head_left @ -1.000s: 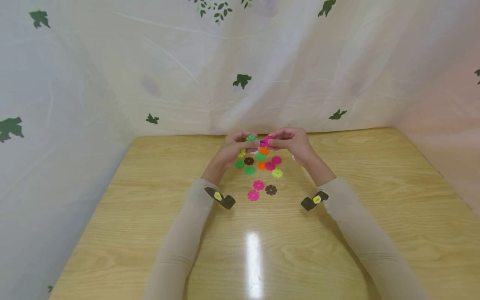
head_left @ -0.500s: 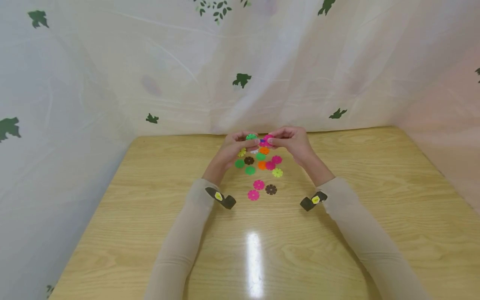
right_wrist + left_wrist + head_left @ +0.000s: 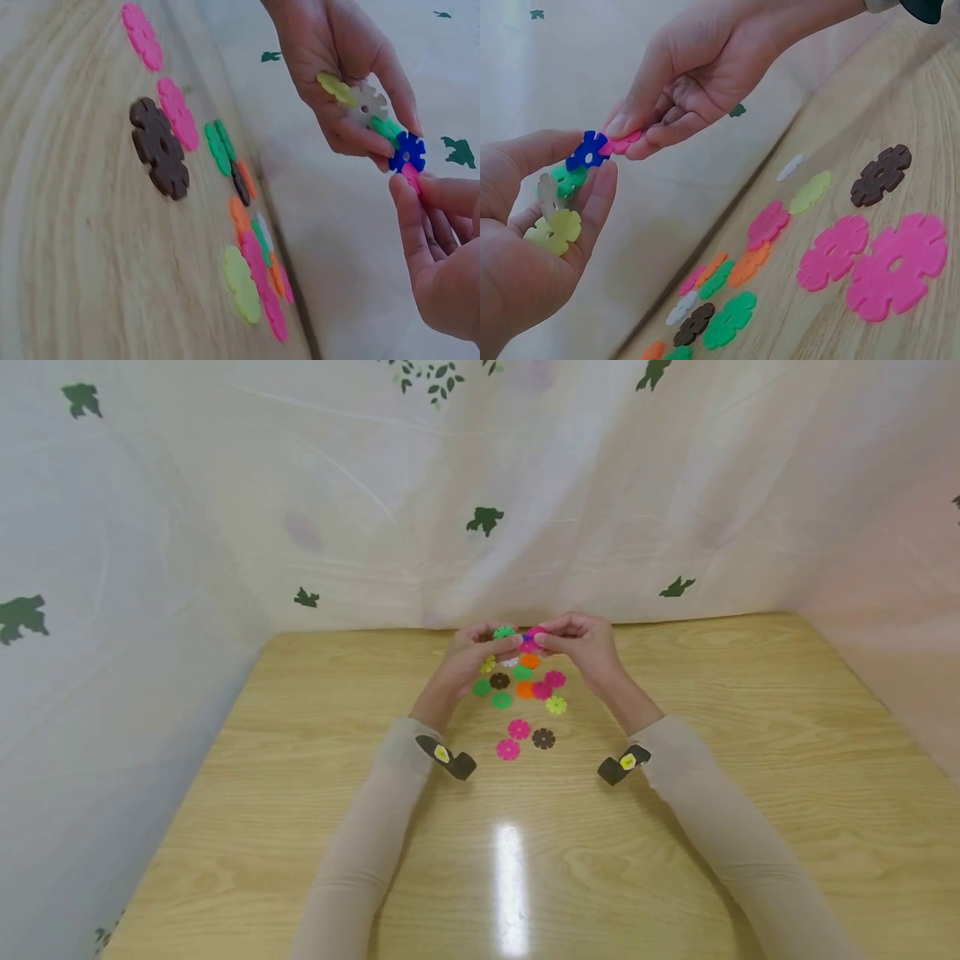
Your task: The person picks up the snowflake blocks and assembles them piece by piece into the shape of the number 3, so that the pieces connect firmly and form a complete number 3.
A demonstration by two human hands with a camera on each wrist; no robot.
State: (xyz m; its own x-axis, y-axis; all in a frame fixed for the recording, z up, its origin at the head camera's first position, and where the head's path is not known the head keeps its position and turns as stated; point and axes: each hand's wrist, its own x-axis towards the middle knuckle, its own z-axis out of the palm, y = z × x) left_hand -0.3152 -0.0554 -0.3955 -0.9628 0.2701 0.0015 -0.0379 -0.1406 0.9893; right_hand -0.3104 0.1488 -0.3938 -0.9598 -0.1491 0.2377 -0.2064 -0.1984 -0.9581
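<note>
Beyond the loose pieces, both hands meet at a short chain of slotted plastic snowflake discs. My left hand (image 3: 468, 660) pinches its blue disc (image 3: 590, 150) between thumb and fingers. Behind the blue disc, a green disc (image 3: 568, 180), a greyish-white disc (image 3: 366, 105) and a yellow disc (image 3: 556, 232) run linked back along the fingers and palm. The right hand (image 3: 588, 643) pinches a pink disc (image 3: 622, 142) with thumb and fingertips. That pink disc's edge meets the blue disc's edge, and the fingers partly cover it.
Loose discs lie on the wooden table (image 3: 300, 777) below the hands: two pink discs (image 3: 898, 266) near a brown disc (image 3: 543, 739), a yellow disc (image 3: 557, 704), and several green, orange, pink and white ones. A pale curtain (image 3: 375, 527) hangs behind the table's far edge.
The two hands have drawn very slightly closer together, still gripping the same pieces. The loose discs on the table lie as before.
</note>
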